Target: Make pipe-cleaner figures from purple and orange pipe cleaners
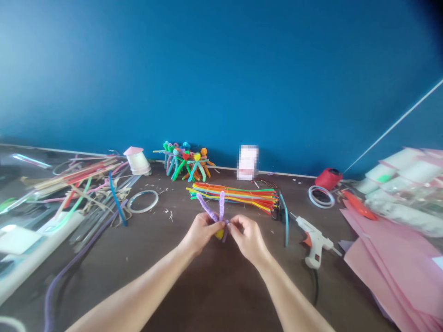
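Observation:
Between my hands, just above the dark table, is a small pipe cleaner figure (pixel 222 205) in purple with a yellow part low down. Two purple legs stick up from it, one leaning left. My left hand (pixel 205 232) is closed, thumb and fingers pinching the figure near its yellow part. My right hand (pixel 245 234) pinches at the figure's right side, where a short purple end hangs down; its fingertips partly hide what they grip. Just beyond my hands lies a bundle of coloured pipe cleaners (pixel 235 196).
Finished pipe cleaner figures (pixel 188 161) stand by the blue wall. A white glue gun (pixel 314 240) lies right, near pink sheets (pixel 394 267), a red spool (pixel 328 178) and a tape ring (pixel 321 197). Loose sticks and pipe cleaners (pixel 86 184) and a white cup (pixel 137 161) are left.

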{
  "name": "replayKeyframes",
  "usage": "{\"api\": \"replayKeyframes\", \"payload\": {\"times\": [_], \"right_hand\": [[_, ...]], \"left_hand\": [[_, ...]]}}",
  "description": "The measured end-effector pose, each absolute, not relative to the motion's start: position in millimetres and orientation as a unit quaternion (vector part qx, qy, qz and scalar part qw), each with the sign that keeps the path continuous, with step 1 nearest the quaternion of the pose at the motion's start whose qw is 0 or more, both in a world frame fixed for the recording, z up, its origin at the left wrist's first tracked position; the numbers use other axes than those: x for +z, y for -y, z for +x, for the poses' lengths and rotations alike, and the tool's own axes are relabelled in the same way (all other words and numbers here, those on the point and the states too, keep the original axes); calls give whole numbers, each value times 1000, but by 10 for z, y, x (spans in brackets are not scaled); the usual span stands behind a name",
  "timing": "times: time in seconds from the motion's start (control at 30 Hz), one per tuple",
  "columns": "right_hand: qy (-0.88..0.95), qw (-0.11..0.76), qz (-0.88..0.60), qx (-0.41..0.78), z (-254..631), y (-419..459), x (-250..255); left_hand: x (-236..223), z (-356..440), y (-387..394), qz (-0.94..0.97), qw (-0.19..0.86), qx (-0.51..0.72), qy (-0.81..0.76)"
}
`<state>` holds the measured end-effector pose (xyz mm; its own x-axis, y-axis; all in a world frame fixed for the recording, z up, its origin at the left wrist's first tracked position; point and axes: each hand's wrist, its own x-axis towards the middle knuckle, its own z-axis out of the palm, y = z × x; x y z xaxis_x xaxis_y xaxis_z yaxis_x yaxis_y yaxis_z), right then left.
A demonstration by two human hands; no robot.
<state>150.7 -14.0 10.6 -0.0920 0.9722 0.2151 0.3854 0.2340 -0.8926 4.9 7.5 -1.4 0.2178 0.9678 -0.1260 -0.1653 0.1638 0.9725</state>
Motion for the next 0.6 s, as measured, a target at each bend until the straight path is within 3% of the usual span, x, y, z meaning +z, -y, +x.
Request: {"api": "replayKeyframes", "payload": {"times": [0.13,0.33,0.4,0.5,0.6], "right_hand": [[546,438,-494,517,1471,121,63],[545,428,-448,565,1496,111,56],[598,435,-463,490,1506,113,43],[686,465,-492,267,1518,126,44],[760,429,-476,109,1533,148,103]], "left_hand": [[-13,53,-64,535,537,455,-468],[0,61,-72,396,688,432,-429],[12,56,-83,340,725,425,-423],[34,44,-105,281,751,419,-427],[47,35,-121,254,761,408,-436]]}}
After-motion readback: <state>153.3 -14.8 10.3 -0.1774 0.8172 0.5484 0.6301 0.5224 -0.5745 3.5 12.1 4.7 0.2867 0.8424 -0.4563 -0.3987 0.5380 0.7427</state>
